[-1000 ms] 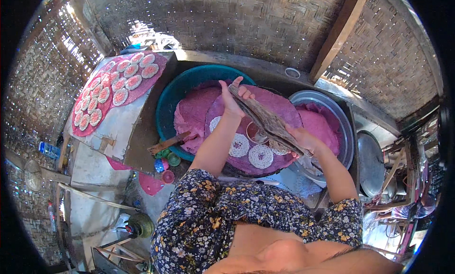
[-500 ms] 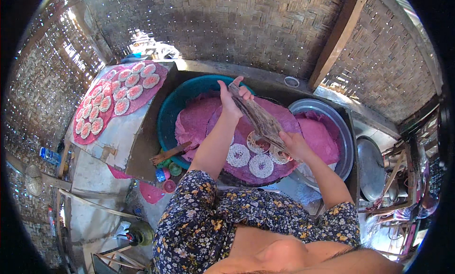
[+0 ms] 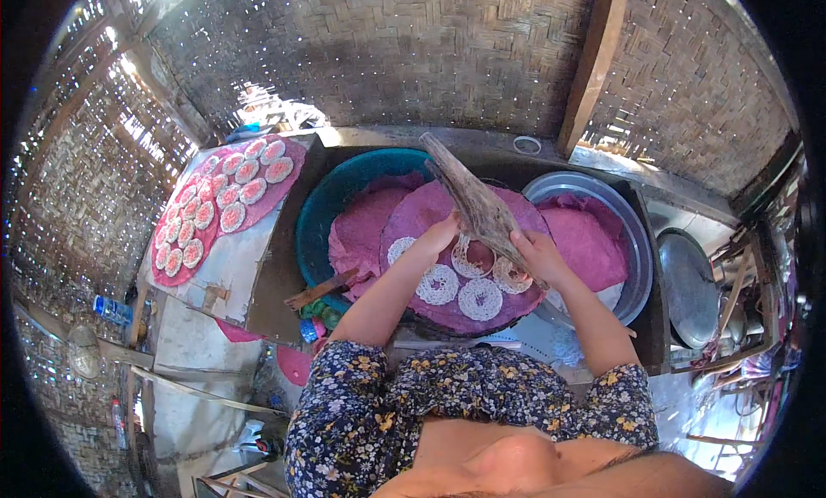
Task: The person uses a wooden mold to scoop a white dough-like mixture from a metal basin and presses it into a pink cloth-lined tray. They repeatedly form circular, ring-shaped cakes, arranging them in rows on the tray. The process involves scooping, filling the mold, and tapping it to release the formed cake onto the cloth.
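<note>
A weathered, grey-brown piece of wood (image 3: 486, 210) slants over the pink cloth. My right hand (image 3: 539, 253) is closed around its lower end. My left hand (image 3: 441, 233) has its fingers down by the upper left edge of a pale ring (image 3: 472, 259); the wood partly covers them, so their grip is unclear. Around that ring lie several white, lacy discs (image 3: 480, 299). They rest on a round surface spread with pink cloth (image 3: 413, 214), set over a teal basin (image 3: 314, 231).
Right of it stands a metal basin (image 3: 638, 257) with pink cloth (image 3: 585, 248). At left, a tabletop (image 3: 225, 278) bears several white discs with pink centres (image 3: 253, 191) on pink cloth. A wooden stick (image 3: 320, 290) juts over the teal basin's edge. A woven wall (image 3: 447, 59) rises behind.
My left hand has left the wood's upper end and come down to the pale ring. The right hand still holds the wood, which now tilts more steeply. The view has shifted slightly.
</note>
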`<control>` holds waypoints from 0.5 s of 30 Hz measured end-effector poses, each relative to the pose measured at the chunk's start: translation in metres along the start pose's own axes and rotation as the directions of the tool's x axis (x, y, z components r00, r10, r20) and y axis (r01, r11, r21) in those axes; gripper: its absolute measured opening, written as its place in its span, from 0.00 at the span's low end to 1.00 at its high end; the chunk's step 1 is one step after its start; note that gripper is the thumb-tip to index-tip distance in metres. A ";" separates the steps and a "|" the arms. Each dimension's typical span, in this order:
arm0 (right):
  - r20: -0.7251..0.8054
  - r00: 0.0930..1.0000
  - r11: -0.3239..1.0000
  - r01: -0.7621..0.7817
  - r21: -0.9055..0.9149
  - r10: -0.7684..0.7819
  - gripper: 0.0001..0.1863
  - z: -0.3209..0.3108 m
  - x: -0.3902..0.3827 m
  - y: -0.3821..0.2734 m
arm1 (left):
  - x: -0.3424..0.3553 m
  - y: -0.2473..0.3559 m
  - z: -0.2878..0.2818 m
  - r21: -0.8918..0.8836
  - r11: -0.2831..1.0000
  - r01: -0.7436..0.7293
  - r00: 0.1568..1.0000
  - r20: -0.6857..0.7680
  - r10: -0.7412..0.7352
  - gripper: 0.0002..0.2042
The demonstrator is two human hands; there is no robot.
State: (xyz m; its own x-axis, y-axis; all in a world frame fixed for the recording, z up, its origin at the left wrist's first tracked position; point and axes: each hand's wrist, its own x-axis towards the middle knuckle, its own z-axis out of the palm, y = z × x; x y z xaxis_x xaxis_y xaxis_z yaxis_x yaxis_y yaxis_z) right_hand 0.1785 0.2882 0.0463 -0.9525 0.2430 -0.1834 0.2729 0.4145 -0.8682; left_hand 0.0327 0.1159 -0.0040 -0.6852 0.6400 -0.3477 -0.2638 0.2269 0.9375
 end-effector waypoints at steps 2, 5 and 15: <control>-0.154 0.965 0.971 0.190 -0.147 -0.212 0.32 0.001 0.008 0.014 | 0.009 -0.008 -0.002 0.137 0.989 0.052 0.998 -0.046 -0.046 0.32; -0.187 0.972 0.989 0.133 -0.065 -0.143 0.32 -0.003 0.008 0.015 | 0.018 -0.027 -0.012 0.425 0.904 -0.044 0.995 -0.060 0.077 0.33; -0.143 0.990 0.982 0.029 0.185 -0.002 0.31 -0.028 -0.027 0.005 | -0.064 -0.023 0.011 0.898 0.276 -0.343 0.753 0.087 0.652 0.23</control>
State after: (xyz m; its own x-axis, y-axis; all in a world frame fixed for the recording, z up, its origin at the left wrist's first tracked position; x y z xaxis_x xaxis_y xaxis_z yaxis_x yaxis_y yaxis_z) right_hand 0.2100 0.3087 0.0597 -0.9241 0.3648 -0.1139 0.2158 0.2519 -0.9434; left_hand 0.0902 0.0782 -0.0029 -0.6290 0.6939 0.3506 0.7716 0.5023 0.3902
